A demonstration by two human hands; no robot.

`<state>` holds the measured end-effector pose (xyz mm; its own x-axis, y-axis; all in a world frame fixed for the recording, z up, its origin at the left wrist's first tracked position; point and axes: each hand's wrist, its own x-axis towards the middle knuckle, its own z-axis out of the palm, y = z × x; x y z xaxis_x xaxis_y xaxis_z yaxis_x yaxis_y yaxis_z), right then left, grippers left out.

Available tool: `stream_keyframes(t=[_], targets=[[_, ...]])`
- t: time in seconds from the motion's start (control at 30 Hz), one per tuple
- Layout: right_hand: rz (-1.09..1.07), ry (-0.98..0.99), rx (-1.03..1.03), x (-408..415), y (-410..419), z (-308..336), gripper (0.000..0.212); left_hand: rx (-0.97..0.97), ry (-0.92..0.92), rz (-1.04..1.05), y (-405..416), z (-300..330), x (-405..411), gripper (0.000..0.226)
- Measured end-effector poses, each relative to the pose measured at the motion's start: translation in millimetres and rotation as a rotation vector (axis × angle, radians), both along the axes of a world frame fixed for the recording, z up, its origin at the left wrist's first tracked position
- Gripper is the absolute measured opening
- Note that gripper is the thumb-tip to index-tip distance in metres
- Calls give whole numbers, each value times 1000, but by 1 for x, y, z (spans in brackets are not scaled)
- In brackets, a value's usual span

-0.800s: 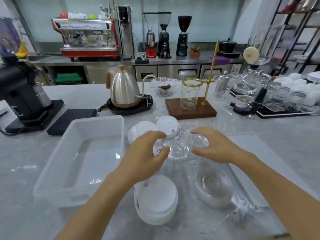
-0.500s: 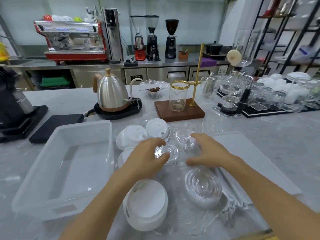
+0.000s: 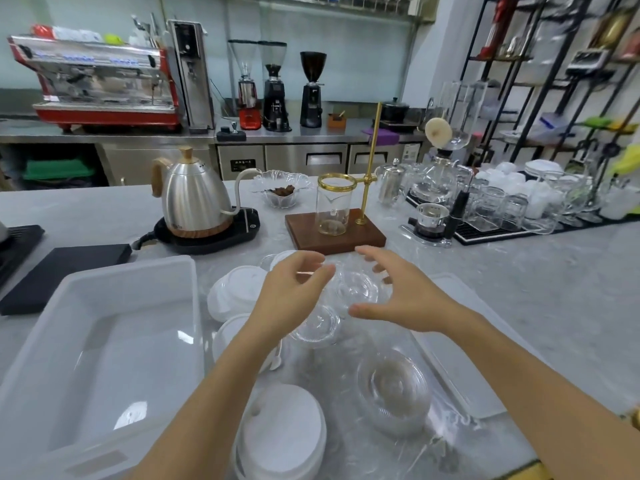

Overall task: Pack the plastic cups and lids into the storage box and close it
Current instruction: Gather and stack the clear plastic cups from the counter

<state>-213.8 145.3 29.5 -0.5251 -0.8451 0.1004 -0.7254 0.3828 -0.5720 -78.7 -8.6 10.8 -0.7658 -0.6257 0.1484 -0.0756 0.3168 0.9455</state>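
Between the left hand (image 3: 291, 292) & right hand (image 3: 408, 299) sit clear cups (image 3: 356, 289), w/ both hands spread apart, fingers loose, holding nothing. Left of the hands is the storage box (image 3: 104, 341), top off. Its flat lid (image 3: 460, 368) lies to the right. White lids (image 3: 280, 434) sit below the hands, near the arms.

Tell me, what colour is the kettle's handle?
The kettle's handle is light wood brown, seen in the head view.
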Motion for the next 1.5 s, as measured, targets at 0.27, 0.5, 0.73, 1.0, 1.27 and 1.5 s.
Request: stream_keyframes(t=[0.27, 0.5, 0.73, 1.0, 1.27, 1.5], targets=[[149, -58, -63, 13, -23, 22, 97, 579, 202, -151, -4, 0, -4, 49], [211, -54, -116, 14, -55, 35, 96, 746, 326, -262, -18, 9, -2, 40], [149, -103, -115, 7, -53, 23, 94, 824, 387, -137, -22, 11, -8, 40], [183, 202, 320, 20, -56, -25, 101, 949, 557, 36, -23, 11, -8, 48], [156, 308, 441, 41, -68, -30, 99, 913, 560, 75, -26, 6, -9, 46], [118, 113, 295, 32, -56, -30, 99, 931, 540, 90, -31, 1, -9, 51]])
